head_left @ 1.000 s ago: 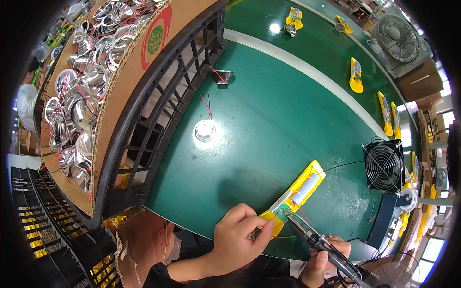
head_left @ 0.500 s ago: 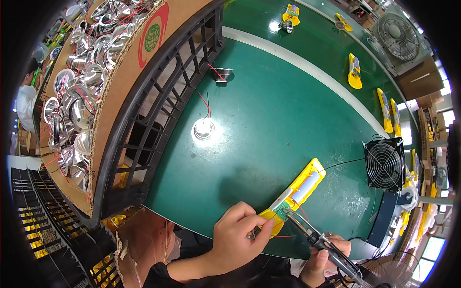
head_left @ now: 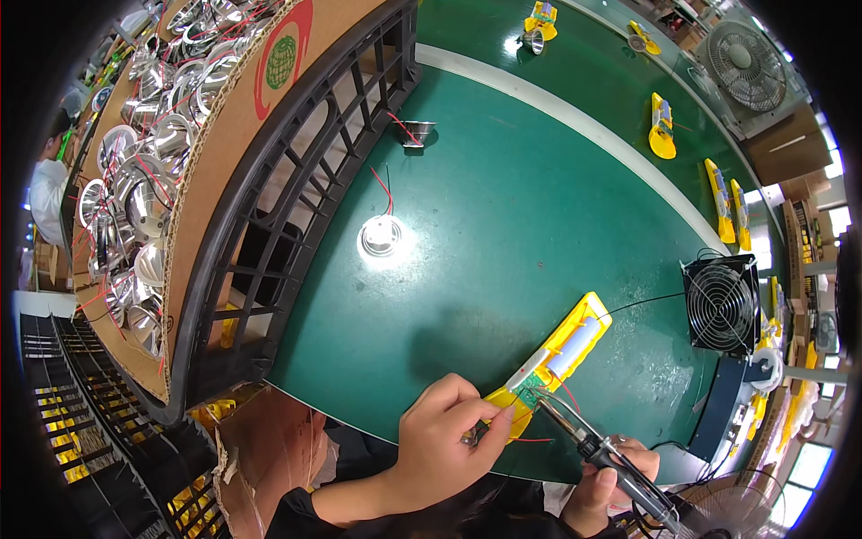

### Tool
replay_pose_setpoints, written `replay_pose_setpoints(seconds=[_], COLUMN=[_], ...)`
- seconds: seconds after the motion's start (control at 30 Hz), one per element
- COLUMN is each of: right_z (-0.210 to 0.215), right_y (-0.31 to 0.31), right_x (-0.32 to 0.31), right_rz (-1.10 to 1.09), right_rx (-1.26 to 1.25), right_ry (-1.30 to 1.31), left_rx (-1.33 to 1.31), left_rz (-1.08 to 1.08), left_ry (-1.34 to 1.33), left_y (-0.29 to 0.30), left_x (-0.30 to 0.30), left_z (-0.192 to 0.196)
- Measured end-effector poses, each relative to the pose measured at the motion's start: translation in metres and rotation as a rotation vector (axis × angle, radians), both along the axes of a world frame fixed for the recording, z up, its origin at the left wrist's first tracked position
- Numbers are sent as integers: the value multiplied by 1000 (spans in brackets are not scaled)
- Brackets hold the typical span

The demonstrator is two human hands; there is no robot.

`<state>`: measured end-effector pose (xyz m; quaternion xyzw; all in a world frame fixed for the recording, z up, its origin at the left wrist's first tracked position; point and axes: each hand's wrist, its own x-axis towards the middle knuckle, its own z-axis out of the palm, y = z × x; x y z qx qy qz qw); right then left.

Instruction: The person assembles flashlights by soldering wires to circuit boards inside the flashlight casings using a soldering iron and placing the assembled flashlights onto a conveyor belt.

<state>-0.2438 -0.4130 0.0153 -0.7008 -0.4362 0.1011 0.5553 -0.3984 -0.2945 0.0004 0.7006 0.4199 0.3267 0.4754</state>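
Note:
A long yellow plastic housing [head_left: 588, 310] lies at a slant on the green bench, with a pale blue cylindrical cell [head_left: 575, 349] and a small green circuit board [head_left: 531, 392] in it. My right hand [head_left: 620, 472] grips a soldering iron [head_left: 620, 473], its tip at the board. Thumb and forefinger of my left hand [head_left: 453, 429] are pinched together over the housing's near end, close to the tip. What they pinch is too small to make out; a shiny metal piece shows partly beneath those fingers. Red wires stick out beside the board.
Two reflector cups with wires, one upright [head_left: 381, 236] and one tipped [head_left: 416, 134], sit on the bench. A black crate [head_left: 296, 193] and a carton of reflectors [head_left: 202, 193] stand left. Yellow housings [head_left: 663, 130] lie beyond the pale strip. A small black fan [head_left: 721, 305] stands right.

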Motion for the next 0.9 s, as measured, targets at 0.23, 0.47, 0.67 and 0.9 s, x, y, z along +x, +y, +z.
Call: replay_pose_setpoints(seconds=[0.23, 0.47, 0.67, 0.9], right_z=[-6, -4, -5, -9], right_y=[-1, -10, -15, -19], right_x=[1, -1, -2, -2], right_rz=[-114, -113, -92, -153], right_rx=[165, 82, 56, 191], right_ry=[-88, -95, -55, -18], left_rx=[-43, -34, -13, 35], left_rz=[32, 14, 47, 65], left_ry=[-8, 33, 40, 30], left_y=[-2, -1, -4, -6], left_x=[3, 1, 2, -1], left_z=[0, 6, 3, 5])
